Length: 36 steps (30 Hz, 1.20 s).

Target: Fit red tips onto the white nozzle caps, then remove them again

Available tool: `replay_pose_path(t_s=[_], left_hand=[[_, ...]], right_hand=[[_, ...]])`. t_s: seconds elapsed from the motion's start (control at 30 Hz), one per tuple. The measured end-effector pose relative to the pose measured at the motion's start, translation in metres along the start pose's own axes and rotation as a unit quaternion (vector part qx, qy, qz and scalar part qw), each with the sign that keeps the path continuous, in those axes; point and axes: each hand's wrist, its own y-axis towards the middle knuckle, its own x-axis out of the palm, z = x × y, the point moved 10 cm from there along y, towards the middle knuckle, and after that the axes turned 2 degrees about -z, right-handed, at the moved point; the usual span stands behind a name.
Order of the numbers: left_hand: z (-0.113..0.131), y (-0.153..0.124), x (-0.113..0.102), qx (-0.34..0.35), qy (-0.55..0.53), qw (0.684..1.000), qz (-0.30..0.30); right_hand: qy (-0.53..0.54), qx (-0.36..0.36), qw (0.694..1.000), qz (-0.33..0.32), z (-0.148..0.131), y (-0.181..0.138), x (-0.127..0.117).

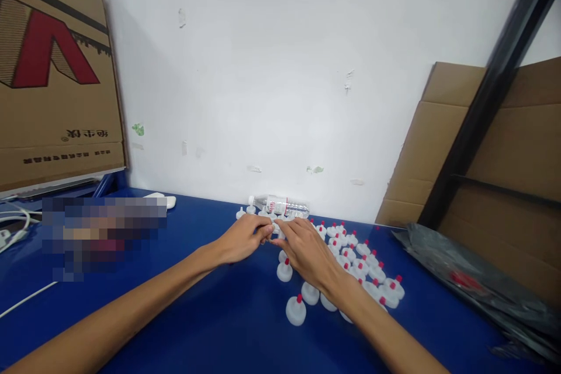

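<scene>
Both my hands meet over the blue table, near its far edge. My left hand is curled, its fingertips pinched against those of my right hand. Between the fingertips sits a small white piece that I cannot make out clearly. Several small white caps with red tips stand in rows under and to the right of my right hand. Three more of these caps stand loose in front of it. A clear water bottle lies on its side just behind my hands, against the wall.
A large cardboard box stands at the left. Flattened cardboard and a black metal post lean at the right, with a black plastic bag below them. White cables run along the left edge.
</scene>
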Motion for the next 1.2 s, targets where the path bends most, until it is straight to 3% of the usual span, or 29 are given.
replay_pose_path(t_s=[0.1, 0.3, 0.43, 0.57, 0.8, 1.03, 1.2], left_hand=[[-0.002, 0.001, -0.002, -0.009, 0.035, 0.999, 0.021], [-0.010, -0.002, -0.028, -0.033, 0.155, 0.983, 0.095], [-0.027, -0.005, -0.015, -0.023, 0.195, 0.980, 0.035], [-0.048, -0.007, 0.012, -0.077, 0.185, 0.978, -0.050], [-0.052, 0.000, 0.026, -0.108, 0.200, 0.971, -0.075], [-0.036, 0.004, 0.001, -0.012, 0.174, 0.984, 0.039], [-0.032, 0.007, -0.011, -0.013, 0.096, 0.993, 0.066]], right_hand=[[0.022, 0.029, 0.999, 0.002, 0.007, 0.002, -0.004], [0.031, 0.095, 0.994, 0.046, 0.027, 0.001, -0.017], [0.009, 0.091, 0.993, 0.069, 0.033, -0.002, -0.018], [-0.014, 0.094, 0.994, 0.050, 0.036, -0.001, -0.010], [-0.017, 0.070, 0.997, -0.027, 0.026, 0.002, 0.004], [-0.029, 0.095, 0.993, -0.057, 0.036, -0.002, 0.006], [-0.001, 0.086, 0.996, -0.013, 0.037, -0.004, 0.000]])
